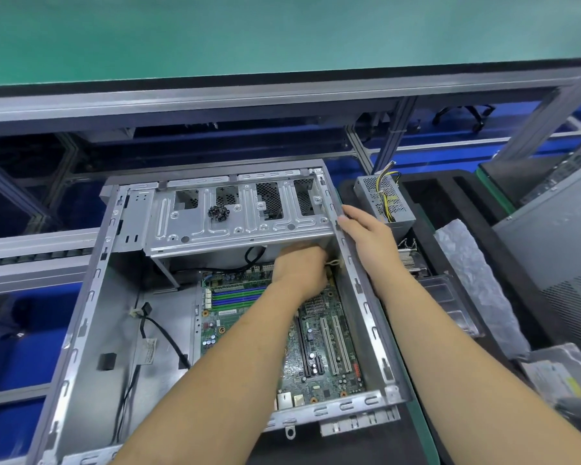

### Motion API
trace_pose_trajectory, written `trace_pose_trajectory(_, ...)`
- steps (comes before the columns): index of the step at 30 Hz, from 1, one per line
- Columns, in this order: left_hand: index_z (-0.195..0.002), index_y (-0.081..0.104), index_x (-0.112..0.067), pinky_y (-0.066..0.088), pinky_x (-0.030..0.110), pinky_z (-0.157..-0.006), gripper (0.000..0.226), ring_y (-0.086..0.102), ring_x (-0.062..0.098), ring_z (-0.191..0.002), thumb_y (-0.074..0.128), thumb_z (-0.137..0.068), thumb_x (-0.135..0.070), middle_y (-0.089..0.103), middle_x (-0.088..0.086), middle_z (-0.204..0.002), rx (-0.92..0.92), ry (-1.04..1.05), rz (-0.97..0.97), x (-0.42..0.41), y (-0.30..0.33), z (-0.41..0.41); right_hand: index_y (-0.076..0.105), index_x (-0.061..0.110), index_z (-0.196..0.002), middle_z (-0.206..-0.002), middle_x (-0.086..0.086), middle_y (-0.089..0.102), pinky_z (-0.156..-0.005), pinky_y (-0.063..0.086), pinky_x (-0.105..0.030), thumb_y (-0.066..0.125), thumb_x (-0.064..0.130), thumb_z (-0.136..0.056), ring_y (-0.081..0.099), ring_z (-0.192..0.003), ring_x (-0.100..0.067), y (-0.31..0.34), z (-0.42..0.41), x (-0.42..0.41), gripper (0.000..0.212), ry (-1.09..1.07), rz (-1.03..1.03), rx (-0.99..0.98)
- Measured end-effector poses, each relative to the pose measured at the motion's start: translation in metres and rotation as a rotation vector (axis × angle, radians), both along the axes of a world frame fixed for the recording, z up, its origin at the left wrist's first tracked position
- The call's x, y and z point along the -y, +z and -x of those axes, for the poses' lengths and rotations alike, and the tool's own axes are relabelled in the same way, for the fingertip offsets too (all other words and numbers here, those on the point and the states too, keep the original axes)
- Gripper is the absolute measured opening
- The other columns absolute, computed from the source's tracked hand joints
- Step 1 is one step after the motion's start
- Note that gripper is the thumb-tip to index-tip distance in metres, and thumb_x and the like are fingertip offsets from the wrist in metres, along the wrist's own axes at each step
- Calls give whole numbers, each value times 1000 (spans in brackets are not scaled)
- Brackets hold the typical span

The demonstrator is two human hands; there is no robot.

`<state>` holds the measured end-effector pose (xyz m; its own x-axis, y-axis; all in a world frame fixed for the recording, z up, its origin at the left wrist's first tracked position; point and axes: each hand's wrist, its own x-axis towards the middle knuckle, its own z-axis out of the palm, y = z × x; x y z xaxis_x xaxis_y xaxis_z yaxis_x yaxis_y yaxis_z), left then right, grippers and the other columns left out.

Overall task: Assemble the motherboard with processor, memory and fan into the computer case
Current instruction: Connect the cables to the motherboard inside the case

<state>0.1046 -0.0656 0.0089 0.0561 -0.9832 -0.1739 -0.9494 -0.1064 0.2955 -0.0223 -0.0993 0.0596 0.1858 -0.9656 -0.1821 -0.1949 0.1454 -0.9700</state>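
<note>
So the motherboard (282,333) is already lying in the case (91,313), toward its right wall. No cooler or fan on it that I can see, and the memory slots look empty. Left hand (299,268) is curled down at the board's far right corner; can't tell what it grips. Right hand (366,233) rests spread on the case's right wall rim.

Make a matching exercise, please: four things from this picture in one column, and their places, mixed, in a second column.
Things:
1. motherboard
2. pile of black screws
3. power supply
4. right hand

Places:
A. on the drive bracket
B. resting on the case's right wall
C. on the floor of the computer case
D. outside the case, to its right

Pairs: 1-C, 2-A, 3-D, 4-B
</note>
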Motion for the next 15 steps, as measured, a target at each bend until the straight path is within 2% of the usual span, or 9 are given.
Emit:
trace_pose_trajectory(3,-90,65,-24,54,35,-73,12,63,30,-92,58,-88,-34,67,0,-94,-24,36,17,-2,-5,-3,72,30,-117,-116,10,73,-89,51,-25,60,30,-101,67,-110,-9,-4,7,-12,21,-43,-16,40)
trace_pose_trajectory(6,-77,59,-27,48,30,-65,15,63,27,-82,61,-88,-37,67,-2,-82,-74,84,25,-3,-10,-6,73,35,-106,-111,9,74,-81,50,-20,55,25,-103,68,-104,-9,-5,8,-20,21,-72,2,38)
trace_pose_trajectory(8,-80,65,-26,50,29,-65,16,63,24,-77,61,-87,-41,67,-5,-79,-119,124,26,-2,-12,-7,71,37,-101,-110,6,74,-75,48,-18,54,20,-103,67,-101,-11,-4,8,-21,24,-77,-1,29)
trace_pose_trajectory(10,-89,71,-28,53,30,-67,19,64,21,-76,60,-86,-43,68,-7,-78,-146,137,26,-2,-13,-8,72,33,-105,-110,3,74,-74,47,-18,54,18,-102,66,-100,-12,-3,7,-22,24,-75,-3,22)
trace_pose_trajectory(15,-97,72,-29,50,29,-68,22,63,22,-81,60,-86,-44,69,-5,-86,-117,108,57,-1,-18,-8,71,36,-98,-101,6,74,-60,46,-7,54,17,-101,65,-87,-7,0,6,-24,26,-80,4,34)
